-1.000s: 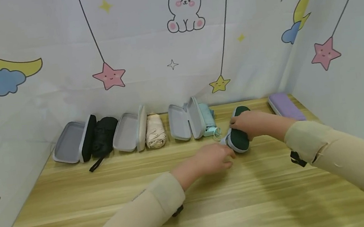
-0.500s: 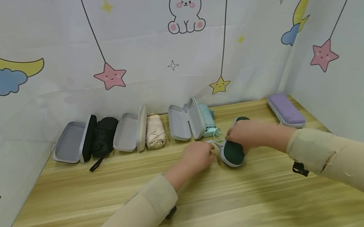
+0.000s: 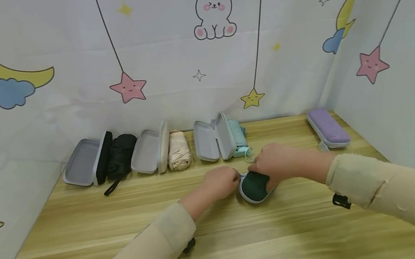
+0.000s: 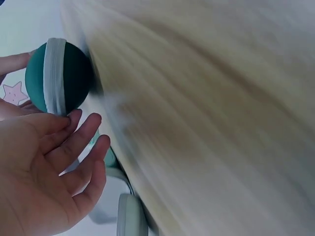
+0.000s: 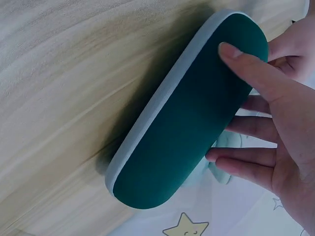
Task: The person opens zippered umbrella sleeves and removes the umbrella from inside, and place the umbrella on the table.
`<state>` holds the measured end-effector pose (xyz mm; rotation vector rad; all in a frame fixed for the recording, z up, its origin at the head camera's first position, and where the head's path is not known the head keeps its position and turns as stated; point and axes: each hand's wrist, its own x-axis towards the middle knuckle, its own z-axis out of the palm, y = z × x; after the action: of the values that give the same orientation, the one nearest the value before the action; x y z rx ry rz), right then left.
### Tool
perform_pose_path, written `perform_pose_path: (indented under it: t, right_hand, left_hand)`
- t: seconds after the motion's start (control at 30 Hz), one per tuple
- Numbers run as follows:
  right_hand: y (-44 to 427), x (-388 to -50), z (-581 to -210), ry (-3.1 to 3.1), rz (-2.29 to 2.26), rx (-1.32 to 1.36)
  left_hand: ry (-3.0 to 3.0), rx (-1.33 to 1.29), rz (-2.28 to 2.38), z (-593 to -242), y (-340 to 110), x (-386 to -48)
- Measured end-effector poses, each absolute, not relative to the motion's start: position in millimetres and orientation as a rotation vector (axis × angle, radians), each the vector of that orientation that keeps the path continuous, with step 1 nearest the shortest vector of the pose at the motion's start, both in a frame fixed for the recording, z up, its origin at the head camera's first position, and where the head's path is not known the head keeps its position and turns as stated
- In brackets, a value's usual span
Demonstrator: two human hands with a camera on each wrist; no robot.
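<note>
A dark green hard case with a light grey zip band lies on the table in the head view. My right hand grips it from above, thumb on one side and fingers on the other, as the right wrist view shows with the case tilted. My left hand is at the left end, its thumb and index finger pinching at the grey zip band; the zipper pull itself is mostly hidden by the fingertips. The case looks zipped up.
Along the back stand opened hard cases: black, beige and pale teal. Beside them lie folded umbrellas, black, beige and teal. A closed purple case lies at the back right.
My right hand has brought the green case leftward and nearer, turning it. My left hand has drawn back left and stays at the case's zip end.
</note>
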<state>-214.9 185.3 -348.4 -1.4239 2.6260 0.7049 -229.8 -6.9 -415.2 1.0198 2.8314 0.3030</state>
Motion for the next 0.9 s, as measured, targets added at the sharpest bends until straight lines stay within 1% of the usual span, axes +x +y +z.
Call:
perform_pose_path:
  t: [0.23, 0.5, 0.9]
  right_hand:
    - [188, -217, -346, 2.628, 0.600, -1.379]
    - [189, -215, -346, 2.601, 0.596, -1.387]
    - [194, -206, -349, 2.534, 0.817, -1.398]
  left_hand:
    - [2.860, 1.027, 0.187, -410, -22, -228]
    - [2.846, 1.020, 0.170, -407, -35, -225]
    - [2.857, 1.026, 0.127, -410, -37, -224]
